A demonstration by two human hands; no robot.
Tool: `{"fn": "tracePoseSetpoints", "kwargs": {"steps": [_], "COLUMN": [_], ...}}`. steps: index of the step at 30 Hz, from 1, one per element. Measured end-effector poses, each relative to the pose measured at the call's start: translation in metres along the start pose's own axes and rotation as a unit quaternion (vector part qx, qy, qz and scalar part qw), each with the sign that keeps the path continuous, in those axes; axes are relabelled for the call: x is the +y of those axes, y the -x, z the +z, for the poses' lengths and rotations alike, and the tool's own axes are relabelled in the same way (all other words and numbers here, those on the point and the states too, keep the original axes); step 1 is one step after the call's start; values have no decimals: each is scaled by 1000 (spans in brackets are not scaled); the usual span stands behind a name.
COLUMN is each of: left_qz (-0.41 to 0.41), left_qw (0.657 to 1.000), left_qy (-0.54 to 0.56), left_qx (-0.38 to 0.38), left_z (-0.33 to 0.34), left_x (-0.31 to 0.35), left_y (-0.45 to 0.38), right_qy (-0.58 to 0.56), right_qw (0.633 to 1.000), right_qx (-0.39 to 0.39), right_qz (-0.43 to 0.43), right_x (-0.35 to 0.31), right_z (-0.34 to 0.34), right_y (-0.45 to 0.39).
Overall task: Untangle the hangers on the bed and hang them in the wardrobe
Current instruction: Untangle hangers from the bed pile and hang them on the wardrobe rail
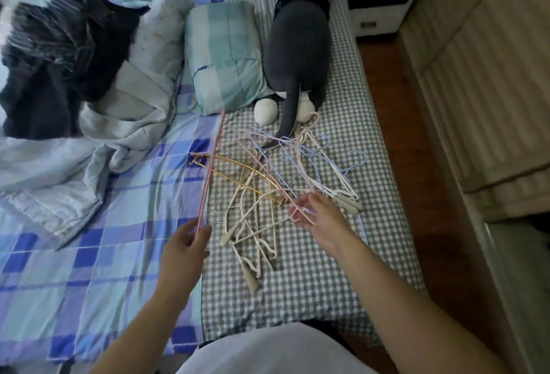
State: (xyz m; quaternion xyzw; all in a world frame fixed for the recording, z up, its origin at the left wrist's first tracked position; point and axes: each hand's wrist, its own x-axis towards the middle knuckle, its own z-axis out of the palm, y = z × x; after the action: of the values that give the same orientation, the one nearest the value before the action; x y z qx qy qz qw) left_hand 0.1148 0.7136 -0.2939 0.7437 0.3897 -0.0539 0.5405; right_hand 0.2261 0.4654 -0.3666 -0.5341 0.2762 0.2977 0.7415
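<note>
Pink hanger [210, 171] seemingly between both hands.

Two hands [186, 244]; one pillow [224, 56]; hangers [268, 183] tangled, uncountable

Tangled pastel hangers [268, 183] heaped on checked bed [342, 269].

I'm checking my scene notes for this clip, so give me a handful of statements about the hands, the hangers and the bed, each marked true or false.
1. The left hand pinches a long pink hanger. True.
2. The right hand rests flat on the bed, touching nothing. False: its fingers hold a pink hanger end at the edge of the hanger pile.
3. The pile lies on the grey checked sheet. True.
4. A gold hanger lies in the pile. True.
5. The dark plush toy lies on the floor. False: it lies on the bed beside a teal pillow.
</note>
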Motion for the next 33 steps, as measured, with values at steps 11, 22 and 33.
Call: {"fn": "tracePoseSetpoints", "kwargs": {"steps": [11, 22, 33], "left_qz": [235, 259, 287], "left_qw": [937, 792, 673], "left_qy": [-87, -4, 73], "left_qx": [-245, -552, -678], "left_z": [21, 191, 333], "left_x": [67, 215, 351], "left_y": [13, 269, 615], "right_qy": [-203, -134, -54], "right_qw": [925, 807, 653], "right_qx": [245, 457, 564], "right_qz": [-206, -349, -502], "right_x": [9, -43, -153], "right_z": [-66, -249, -387], "right_y": [196, 461, 754]}}
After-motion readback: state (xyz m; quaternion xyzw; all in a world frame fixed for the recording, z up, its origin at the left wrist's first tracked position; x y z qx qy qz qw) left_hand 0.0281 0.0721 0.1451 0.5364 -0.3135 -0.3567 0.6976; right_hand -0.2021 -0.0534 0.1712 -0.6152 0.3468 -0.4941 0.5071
